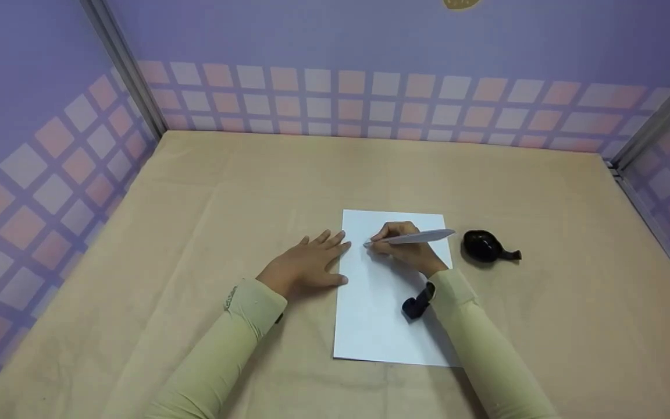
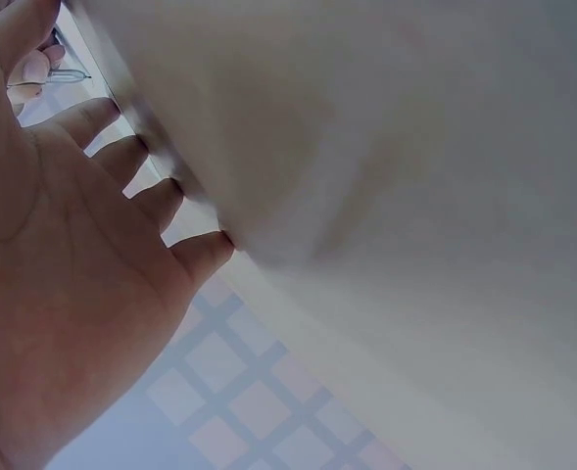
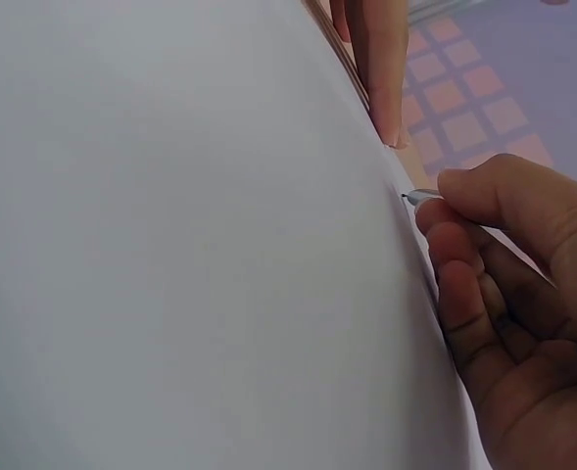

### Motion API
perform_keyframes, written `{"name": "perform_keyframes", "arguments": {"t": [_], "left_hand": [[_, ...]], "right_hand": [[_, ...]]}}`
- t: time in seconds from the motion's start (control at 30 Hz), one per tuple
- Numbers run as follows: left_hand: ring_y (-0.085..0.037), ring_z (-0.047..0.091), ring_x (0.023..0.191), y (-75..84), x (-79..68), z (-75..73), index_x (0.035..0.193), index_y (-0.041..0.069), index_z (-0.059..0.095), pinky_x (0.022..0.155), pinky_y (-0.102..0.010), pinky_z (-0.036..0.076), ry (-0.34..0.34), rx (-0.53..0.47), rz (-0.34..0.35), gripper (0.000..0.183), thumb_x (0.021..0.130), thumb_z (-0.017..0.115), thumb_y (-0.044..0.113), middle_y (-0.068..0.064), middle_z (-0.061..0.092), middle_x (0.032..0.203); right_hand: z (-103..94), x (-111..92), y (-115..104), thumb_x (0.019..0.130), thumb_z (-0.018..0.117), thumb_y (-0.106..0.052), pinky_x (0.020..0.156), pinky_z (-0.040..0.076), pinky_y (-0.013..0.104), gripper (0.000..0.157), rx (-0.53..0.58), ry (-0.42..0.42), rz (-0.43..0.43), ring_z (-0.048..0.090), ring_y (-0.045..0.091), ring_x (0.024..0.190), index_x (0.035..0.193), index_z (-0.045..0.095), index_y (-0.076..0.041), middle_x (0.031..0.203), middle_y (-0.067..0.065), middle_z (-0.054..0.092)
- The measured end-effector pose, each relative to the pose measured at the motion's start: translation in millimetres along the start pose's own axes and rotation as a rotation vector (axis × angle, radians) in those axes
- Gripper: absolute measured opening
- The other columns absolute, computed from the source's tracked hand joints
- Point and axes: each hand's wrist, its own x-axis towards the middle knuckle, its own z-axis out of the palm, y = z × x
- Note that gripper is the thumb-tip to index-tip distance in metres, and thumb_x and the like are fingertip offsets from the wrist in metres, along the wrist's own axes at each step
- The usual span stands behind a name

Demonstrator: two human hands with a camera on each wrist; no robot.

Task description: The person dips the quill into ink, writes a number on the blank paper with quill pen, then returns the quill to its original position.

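Note:
A sheet of white paper (image 1: 370,326) lies lengthwise before me on the tablecloth. My right hand (image 1: 407,247) rests over its upper part and pinches a pale pen (image 1: 422,236) between thumb and fingers. The pen's broad back end points right, and its tip is right at the paper near the left edge. In the right wrist view the metallic pen tip (image 3: 415,197) sticks out past the thumb of the right hand (image 3: 523,294). My left hand (image 1: 309,265) lies with fingers spread, its fingertips at the paper's left edge. The left wrist view shows the palm of that hand (image 2: 72,255).
A small glossy black object (image 1: 483,246), rounded with a short stem, lies on the cloth right of the paper. The beige tablecloth (image 1: 242,192) has creases. Purple walls (image 1: 335,35) with pink and white squares stand behind and at both sides.

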Motion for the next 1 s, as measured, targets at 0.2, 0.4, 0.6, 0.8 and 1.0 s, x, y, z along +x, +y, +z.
{"name": "perform_keyframes", "arguments": {"t": [0.2,0.4,0.6,0.8,1.0], "left_hand": [[-0.020,0.000,0.151,-0.1,-0.4,-0.9,0.155,0.027,0.016,0.121,-0.049,0.007,0.001,0.002,0.002,0.077,0.092,0.048,0.058,0.007,0.005,0.163],[-0.019,0.000,0.151,0.4,-0.7,-0.9,0.155,0.027,0.015,0.121,-0.048,0.007,-0.005,0.004,-0.001,0.078,0.092,0.048,0.058,0.008,0.003,0.163],[-0.020,0.002,0.151,1.5,-1.9,-1.3,0.155,0.025,0.017,0.121,-0.049,0.008,0.001,0.007,0.001,0.077,0.092,0.048,0.058,0.007,0.005,0.163],[-0.020,0.001,0.151,1.9,-2.5,-1.8,0.155,0.026,0.016,0.121,-0.048,0.007,0.002,0.005,-0.002,0.077,0.092,0.048,0.058,0.007,0.004,0.163],[-0.020,0.001,0.151,1.9,-2.3,-1.5,0.155,0.025,0.016,0.121,-0.048,0.007,-0.002,0.010,-0.005,0.078,0.093,0.048,0.058,0.006,0.004,0.163]], "right_hand": [[0.7,-0.2,-0.4,0.085,0.068,0.000,0.059,0.046,0.018,0.015,-0.022,-0.012,-0.001,0.058,0.007,0.063,0.091,0.065,0.013,0.081,0.015,0.069],[1.7,0.3,0.9,0.085,0.066,0.004,0.057,0.045,0.018,0.017,0.025,-0.032,0.003,0.057,0.007,0.063,0.093,0.062,0.019,0.085,0.024,0.068],[2.8,-0.4,-2.6,0.084,0.069,-0.002,0.054,0.041,0.016,0.016,-0.009,-0.035,0.038,0.057,0.005,0.062,0.092,0.066,0.012,0.078,0.007,0.070],[3.4,-2.0,-5.7,0.083,0.070,-0.003,0.055,0.043,0.016,0.017,-0.011,-0.053,0.046,0.058,0.005,0.062,0.092,0.066,0.011,0.076,0.000,0.070],[3.9,-2.3,-4.9,0.084,0.068,0.001,0.054,0.043,0.017,0.017,0.013,-0.093,0.018,0.057,0.005,0.062,0.094,0.064,0.015,0.087,0.024,0.069]]}}
